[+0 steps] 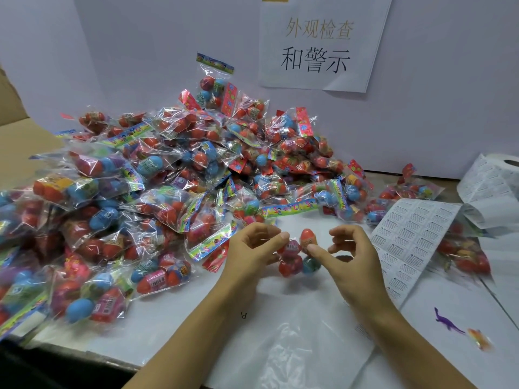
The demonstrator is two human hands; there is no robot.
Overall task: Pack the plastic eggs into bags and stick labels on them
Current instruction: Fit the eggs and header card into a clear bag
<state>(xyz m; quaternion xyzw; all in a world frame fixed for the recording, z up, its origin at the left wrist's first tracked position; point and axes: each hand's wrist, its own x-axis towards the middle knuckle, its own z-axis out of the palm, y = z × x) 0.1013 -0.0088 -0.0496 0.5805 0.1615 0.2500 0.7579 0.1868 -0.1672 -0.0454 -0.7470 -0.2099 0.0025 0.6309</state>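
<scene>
- Both hands met at frame centre over the white table [174,327].
- Left hand [252,252]: fingers curled, thumb and forefinger pinching the clear bag [295,258] of eggs at its 9 o'clock edge.
- Right hand [349,255]: thumb tip pressed on the orange egg [307,237] at the bag's 12 o'clock; other fingers curled, apart from it. Blurry here, so probably pinching film too, can't confirm.
- Bag also held red eggs and a green one [311,264], bunched between the two hands.
- Big pile of packed egg bags [157,175] sat at 9 to 11 o'clock of the hands.
- Warning label sheet [412,234] lay at 3 o'clock, label roll [497,181] at 2 o'clock.
- Purple toy dinosaur [446,321] and an orange toy [480,339] lay at 4 o'clock.
- Paper sign [320,43] hung on the back wall at 12 o'clock.
</scene>
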